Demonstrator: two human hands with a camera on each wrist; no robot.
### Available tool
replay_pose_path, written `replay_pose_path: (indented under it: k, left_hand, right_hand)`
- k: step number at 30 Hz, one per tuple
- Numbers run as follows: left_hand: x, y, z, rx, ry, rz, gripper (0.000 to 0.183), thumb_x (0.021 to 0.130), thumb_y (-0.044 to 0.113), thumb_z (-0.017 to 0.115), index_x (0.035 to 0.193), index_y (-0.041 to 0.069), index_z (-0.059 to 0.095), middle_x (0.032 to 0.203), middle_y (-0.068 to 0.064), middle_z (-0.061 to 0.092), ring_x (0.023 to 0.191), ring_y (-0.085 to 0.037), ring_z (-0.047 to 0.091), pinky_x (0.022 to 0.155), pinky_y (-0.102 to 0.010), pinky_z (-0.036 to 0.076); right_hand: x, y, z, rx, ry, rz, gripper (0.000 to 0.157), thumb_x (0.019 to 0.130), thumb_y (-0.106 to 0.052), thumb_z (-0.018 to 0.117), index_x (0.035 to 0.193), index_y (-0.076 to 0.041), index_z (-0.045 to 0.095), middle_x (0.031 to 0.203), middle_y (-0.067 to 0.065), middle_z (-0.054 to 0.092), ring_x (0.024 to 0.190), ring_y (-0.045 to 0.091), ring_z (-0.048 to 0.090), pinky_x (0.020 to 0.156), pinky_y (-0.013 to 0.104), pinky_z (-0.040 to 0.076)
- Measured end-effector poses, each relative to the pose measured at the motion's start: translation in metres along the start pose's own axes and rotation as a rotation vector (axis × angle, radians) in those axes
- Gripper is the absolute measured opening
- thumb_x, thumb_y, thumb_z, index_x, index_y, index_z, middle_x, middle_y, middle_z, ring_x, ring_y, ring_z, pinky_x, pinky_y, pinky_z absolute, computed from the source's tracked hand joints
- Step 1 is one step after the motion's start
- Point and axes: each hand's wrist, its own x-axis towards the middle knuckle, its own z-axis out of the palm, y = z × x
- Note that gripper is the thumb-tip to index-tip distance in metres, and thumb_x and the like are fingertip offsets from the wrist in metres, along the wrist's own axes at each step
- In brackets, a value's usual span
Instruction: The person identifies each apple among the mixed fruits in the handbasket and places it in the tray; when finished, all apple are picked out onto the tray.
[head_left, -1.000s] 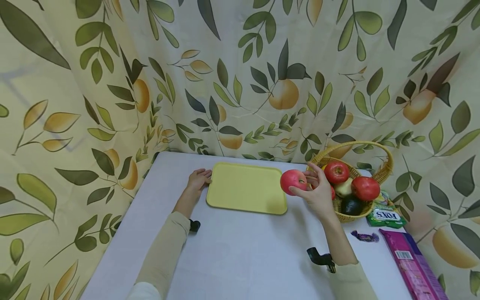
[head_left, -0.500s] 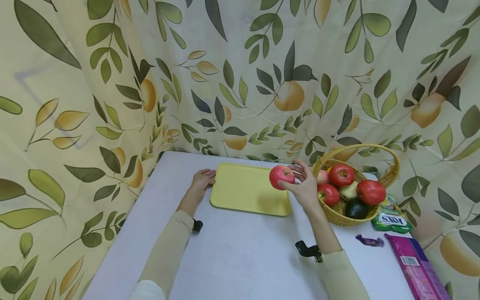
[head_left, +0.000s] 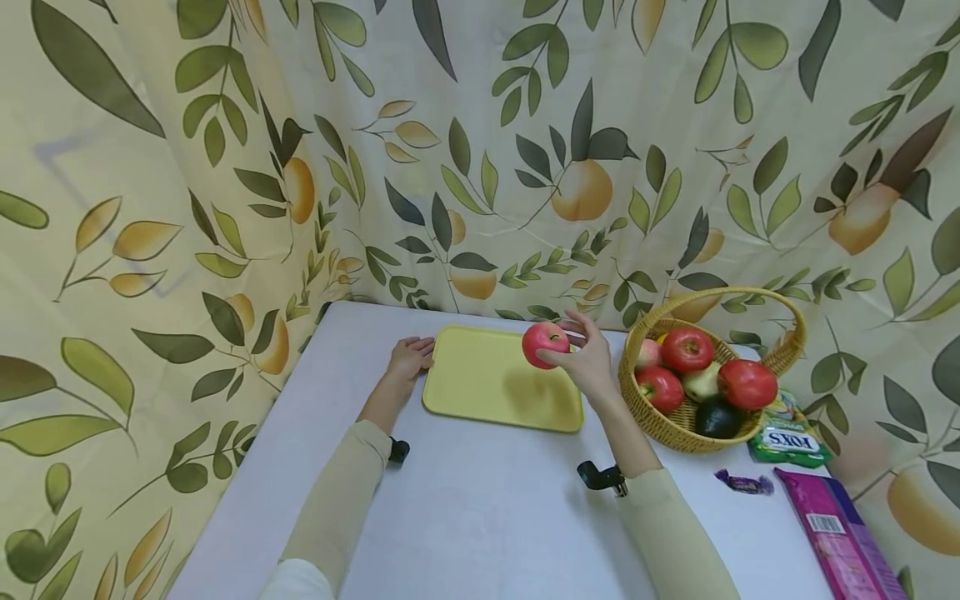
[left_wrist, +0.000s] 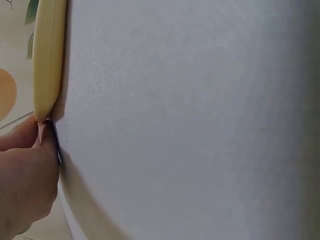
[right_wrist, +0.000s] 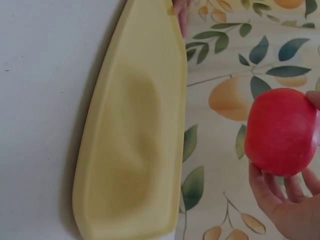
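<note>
My right hand (head_left: 590, 360) holds a red apple (head_left: 542, 344) over the right part of a yellow tray (head_left: 468, 375), with the tray's surface in shadow below. The right wrist view shows fingers curled around the lower side of the apple (right_wrist: 281, 131) and a thumb at its upper right. At the tray's left edge is my left hand (head_left: 408, 358). In the left wrist view, fingers of the left hand (left_wrist: 27, 175) pinch the rim of the tray (left_wrist: 49, 65), which lies low over the white table.
Right of the tray stands a wicker basket (head_left: 651, 417) with apples, a pear and an avocado. Beside it lie a green FOX'S packet (head_left: 787, 440), a small purple-wrapped candy (head_left: 745, 482) and a long pink-purple packet (head_left: 836, 533). A patterned curtain (head_left: 480, 167) hangs behind the table (head_left: 480, 517).
My right hand has carried the apple leftward from beside the basket to above the tray. The left hand stays at the tray's left edge. The head view has shifted slightly.
</note>
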Motion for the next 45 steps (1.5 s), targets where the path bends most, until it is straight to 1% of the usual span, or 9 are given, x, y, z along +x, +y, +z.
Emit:
replay_pose_path:
  k: [9, 14, 22, 25, 33, 35, 38, 42, 45]
  left_hand:
    - [0.001, 0.002, -0.003, -0.019, 0.004, 0.010, 0.085, 0.088, -0.032, 0.048, 0.161, -0.003, 0.018, 0.154, -0.022, 0.051, 0.144, -0.032, 0.049, 0.107, -0.037, 0.047]
    - [0.003, 0.003, -0.005, -0.022, -0.007, 0.009, 0.085, 0.089, -0.032, 0.048, 0.161, -0.004, 0.014, 0.154, -0.024, 0.051, 0.144, -0.033, 0.049, 0.106, -0.035, 0.049]
    - [0.004, 0.003, -0.007, -0.013, -0.013, -0.005, 0.083, 0.089, -0.031, 0.049, 0.159, -0.005, 0.013, 0.153, -0.024, 0.051, 0.143, -0.033, 0.050, 0.103, -0.034, 0.051]
    - [0.004, 0.002, -0.007, -0.024, -0.011, -0.005, 0.083, 0.089, -0.032, 0.048, 0.159, -0.005, 0.012, 0.154, -0.025, 0.050, 0.144, -0.034, 0.049, 0.105, -0.035, 0.051]
    - [0.005, -0.001, -0.008, -0.056, -0.007, -0.001, 0.086, 0.086, -0.034, 0.047, 0.159, -0.006, 0.011, 0.153, -0.027, 0.050, 0.143, -0.035, 0.050, 0.114, -0.041, 0.045]
    - [0.005, -0.002, -0.009, -0.054, -0.004, -0.006, 0.087, 0.086, -0.034, 0.047, 0.159, -0.005, 0.012, 0.153, -0.026, 0.051, 0.143, -0.034, 0.050, 0.112, -0.040, 0.047]
    - [0.006, -0.002, -0.008, -0.052, -0.010, -0.012, 0.087, 0.086, -0.034, 0.047, 0.160, -0.004, 0.012, 0.153, -0.026, 0.051, 0.143, -0.034, 0.050, 0.105, -0.035, 0.051]
    - [0.006, -0.002, -0.005, -0.050, -0.019, -0.010, 0.087, 0.086, -0.034, 0.046, 0.160, -0.005, 0.011, 0.152, -0.027, 0.051, 0.143, -0.034, 0.050, 0.093, -0.028, 0.055]
    - [0.005, -0.001, -0.004, -0.061, -0.016, -0.001, 0.087, 0.085, -0.035, 0.046, 0.159, -0.006, 0.011, 0.152, -0.028, 0.050, 0.143, -0.035, 0.050, 0.094, -0.029, 0.055]
  right_hand:
    - [0.030, 0.003, 0.024, -0.036, -0.032, -0.029, 0.089, 0.077, -0.013, 0.093, 0.154, -0.014, 0.047, 0.138, 0.014, 0.059, 0.123, 0.032, 0.057, 0.086, 0.033, 0.056]
    - [0.043, 0.003, 0.038, -0.036, -0.055, -0.040, 0.088, 0.076, -0.012, 0.093, 0.152, -0.012, 0.049, 0.135, 0.012, 0.060, 0.122, 0.030, 0.058, 0.090, 0.038, 0.056]
    - [0.061, 0.008, 0.063, -0.024, -0.078, -0.018, 0.091, 0.076, -0.008, 0.091, 0.154, -0.008, 0.046, 0.135, 0.014, 0.058, 0.120, 0.031, 0.059, 0.094, 0.041, 0.056]
    - [0.067, 0.011, 0.073, -0.016, -0.076, -0.023, 0.091, 0.073, -0.005, 0.092, 0.152, -0.005, 0.047, 0.133, 0.016, 0.059, 0.119, 0.033, 0.059, 0.096, 0.045, 0.056]
    - [0.075, 0.019, 0.101, -0.050, -0.089, -0.031, 0.090, 0.070, -0.003, 0.092, 0.150, -0.004, 0.050, 0.131, 0.015, 0.064, 0.122, 0.032, 0.063, 0.101, 0.046, 0.055]
    - [0.076, 0.020, 0.106, -0.047, -0.103, -0.021, 0.090, 0.070, -0.003, 0.092, 0.150, -0.003, 0.050, 0.131, 0.015, 0.064, 0.123, 0.032, 0.063, 0.103, 0.046, 0.054]
    - [0.078, 0.023, 0.111, -0.026, -0.116, 0.001, 0.090, 0.070, -0.003, 0.093, 0.149, -0.003, 0.050, 0.132, 0.015, 0.064, 0.125, 0.033, 0.061, 0.105, 0.045, 0.053]
    - [0.082, 0.029, 0.118, 0.005, -0.115, 0.030, 0.091, 0.069, -0.001, 0.093, 0.150, -0.004, 0.051, 0.132, 0.014, 0.064, 0.124, 0.033, 0.062, 0.102, 0.043, 0.054]
    - [0.085, 0.034, 0.127, -0.001, -0.114, 0.027, 0.091, 0.068, -0.001, 0.093, 0.149, -0.003, 0.051, 0.131, 0.015, 0.064, 0.122, 0.032, 0.063, 0.100, 0.041, 0.055]
